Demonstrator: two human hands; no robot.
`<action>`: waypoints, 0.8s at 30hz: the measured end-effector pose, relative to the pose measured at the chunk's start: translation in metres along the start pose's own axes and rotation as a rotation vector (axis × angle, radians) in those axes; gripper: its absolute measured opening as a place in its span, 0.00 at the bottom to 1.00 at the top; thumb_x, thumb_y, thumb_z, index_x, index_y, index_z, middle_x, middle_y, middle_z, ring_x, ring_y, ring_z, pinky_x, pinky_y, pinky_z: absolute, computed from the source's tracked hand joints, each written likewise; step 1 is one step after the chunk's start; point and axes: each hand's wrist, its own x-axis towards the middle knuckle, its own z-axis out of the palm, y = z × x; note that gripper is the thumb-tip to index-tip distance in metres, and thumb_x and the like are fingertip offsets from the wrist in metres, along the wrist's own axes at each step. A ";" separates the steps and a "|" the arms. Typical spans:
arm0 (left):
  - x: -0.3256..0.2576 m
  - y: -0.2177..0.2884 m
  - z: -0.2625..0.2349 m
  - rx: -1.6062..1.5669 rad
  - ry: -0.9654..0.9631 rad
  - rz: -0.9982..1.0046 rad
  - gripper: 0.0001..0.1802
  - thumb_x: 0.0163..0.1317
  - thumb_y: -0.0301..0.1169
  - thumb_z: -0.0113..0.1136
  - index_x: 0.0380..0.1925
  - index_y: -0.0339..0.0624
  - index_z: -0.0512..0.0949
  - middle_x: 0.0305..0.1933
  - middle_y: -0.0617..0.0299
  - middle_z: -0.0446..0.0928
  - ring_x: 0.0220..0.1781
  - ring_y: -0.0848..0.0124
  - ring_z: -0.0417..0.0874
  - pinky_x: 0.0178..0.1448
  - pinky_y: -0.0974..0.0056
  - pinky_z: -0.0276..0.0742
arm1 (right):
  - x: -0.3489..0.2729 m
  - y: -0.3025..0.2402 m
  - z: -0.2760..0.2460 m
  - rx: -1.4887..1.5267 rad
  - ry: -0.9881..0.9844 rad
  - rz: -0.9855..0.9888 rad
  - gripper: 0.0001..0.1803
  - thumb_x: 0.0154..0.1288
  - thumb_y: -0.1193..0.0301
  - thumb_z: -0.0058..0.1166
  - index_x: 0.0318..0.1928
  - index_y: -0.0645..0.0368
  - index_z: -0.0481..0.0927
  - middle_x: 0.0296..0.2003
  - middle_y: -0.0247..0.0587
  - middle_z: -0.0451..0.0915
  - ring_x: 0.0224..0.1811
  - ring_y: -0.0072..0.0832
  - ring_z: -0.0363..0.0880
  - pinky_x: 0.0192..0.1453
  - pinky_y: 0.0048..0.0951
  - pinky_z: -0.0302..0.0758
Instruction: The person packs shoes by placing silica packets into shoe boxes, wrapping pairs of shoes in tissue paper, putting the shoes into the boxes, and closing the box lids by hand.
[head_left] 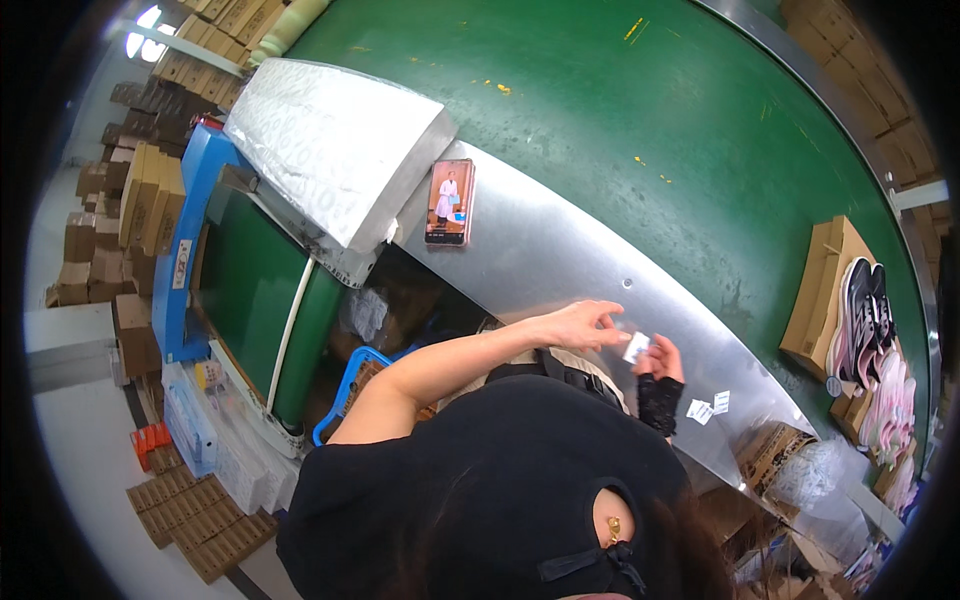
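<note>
A small white label (637, 346) is pinched in the fingers of my right hand (662, 362), over the metal edge of the bench. Black lace covers that wrist. My left hand (584, 325) reaches across from the left, its fingers apart and the fingertips close to the label. Whether they touch it I cannot tell. Two more white labels, one square-looking (699, 411) and one narrower (721, 402), lie on the metal strip (590, 270) just right of my right hand.
Beyond the strip runs a green conveyor belt (600, 130). A phone (450, 203) with a lit screen lies near a white-wrapped block (330, 140). Dark sneakers (858, 320) lean by an open carton (822, 290) at right. A blue basket (352, 385) is under my left arm.
</note>
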 end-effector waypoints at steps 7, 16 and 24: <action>0.006 0.008 0.024 -0.154 0.044 -0.021 0.13 0.60 0.36 0.51 0.29 0.35 0.68 0.21 0.60 0.74 0.15 0.75 0.75 0.18 0.73 0.70 | 0.019 -0.028 -0.025 0.263 -0.353 0.032 0.23 0.56 0.78 0.51 0.53 0.61 0.64 0.39 0.43 0.72 0.33 0.25 0.75 0.36 0.22 0.73; -0.011 -0.005 0.014 -0.462 0.268 -0.049 0.09 0.59 0.31 0.51 0.33 0.35 0.67 0.28 0.54 0.75 0.25 0.69 0.79 0.24 0.69 0.77 | 0.135 0.043 -0.337 0.520 0.931 0.115 0.19 0.50 0.53 0.59 0.30 0.55 0.74 0.23 0.33 0.73 0.21 0.25 0.71 0.22 0.22 0.67; -0.017 -0.007 0.009 -0.419 0.237 -0.008 0.08 0.57 0.26 0.49 0.34 0.34 0.67 0.31 0.54 0.74 0.30 0.70 0.78 0.27 0.69 0.77 | 0.150 0.024 -0.319 0.582 0.560 0.189 0.19 0.48 0.52 0.60 0.27 0.54 0.72 0.19 0.33 0.71 0.16 0.25 0.67 0.18 0.21 0.64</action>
